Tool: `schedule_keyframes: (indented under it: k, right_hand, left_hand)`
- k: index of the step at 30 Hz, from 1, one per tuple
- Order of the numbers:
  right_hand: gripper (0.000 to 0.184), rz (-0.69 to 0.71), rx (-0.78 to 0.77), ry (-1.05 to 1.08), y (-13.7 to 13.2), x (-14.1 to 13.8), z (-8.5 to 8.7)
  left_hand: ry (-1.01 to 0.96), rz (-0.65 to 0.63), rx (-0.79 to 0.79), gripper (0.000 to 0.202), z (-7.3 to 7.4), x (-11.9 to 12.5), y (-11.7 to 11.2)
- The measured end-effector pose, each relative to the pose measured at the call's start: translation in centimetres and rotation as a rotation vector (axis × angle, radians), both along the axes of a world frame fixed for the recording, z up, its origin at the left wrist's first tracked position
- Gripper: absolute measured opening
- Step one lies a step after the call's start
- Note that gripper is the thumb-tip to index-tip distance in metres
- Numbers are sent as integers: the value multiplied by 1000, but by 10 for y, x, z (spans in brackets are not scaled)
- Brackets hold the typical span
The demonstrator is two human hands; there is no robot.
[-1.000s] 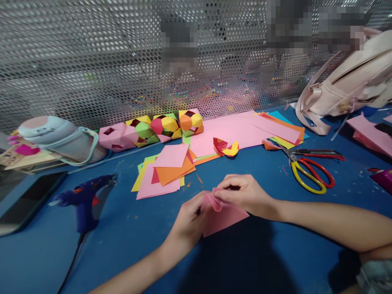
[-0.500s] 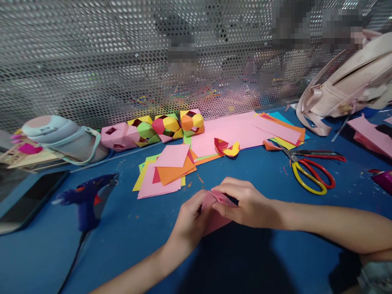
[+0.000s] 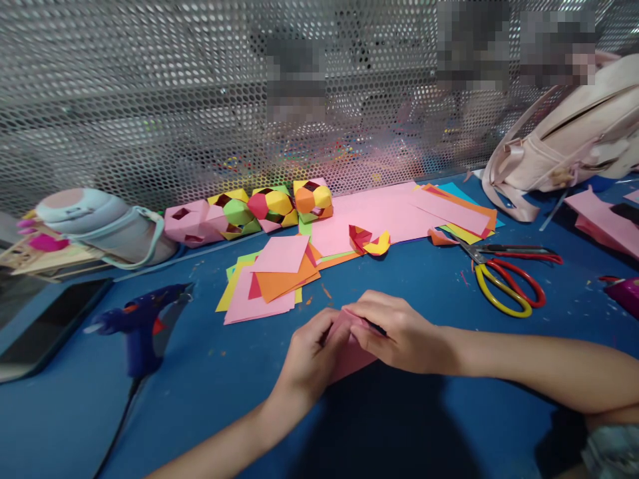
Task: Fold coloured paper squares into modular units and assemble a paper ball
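A pink sheet of paper (image 3: 353,358) is held between both hands above the blue table, its upper edge bent over. My left hand (image 3: 314,352) is closed on the left side of the paper, thumb lying on its face. My right hand (image 3: 397,330) pinches the folded upper edge between thumb and fingers; part of the fold is hidden under these fingers. Beyond the hands lie small red and yellow folded paper pieces (image 3: 369,241). Further left is a stack of coloured paper squares (image 3: 272,276) in pink, orange, yellow and green.
A blue glue gun (image 3: 140,326) stands at the left beside a phone (image 3: 52,326). Paper balls (image 3: 272,206) line the back near a bottle (image 3: 104,223). Scissors (image 3: 504,286) lie right, below a backpack (image 3: 574,140). Perforated metal mesh (image 3: 200,100) rises behind the table (image 3: 210,412).
My right thumb and fingers have shifted slightly along the upper edge of the pink paper, and its fold looks flatter. My left hand has moved very little.
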State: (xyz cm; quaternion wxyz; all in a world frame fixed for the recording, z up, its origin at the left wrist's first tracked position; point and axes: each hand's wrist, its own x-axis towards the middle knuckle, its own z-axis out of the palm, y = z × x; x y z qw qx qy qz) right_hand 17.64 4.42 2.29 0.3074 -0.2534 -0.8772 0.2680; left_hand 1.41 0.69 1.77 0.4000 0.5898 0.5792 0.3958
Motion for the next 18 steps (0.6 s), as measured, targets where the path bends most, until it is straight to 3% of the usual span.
schedule_keyframes:
  k: [18]
  right_hand:
    - [18,-67,30,12,10,0,-12]
  left_hand:
    - [39,49,-20,26,-3,1,1]
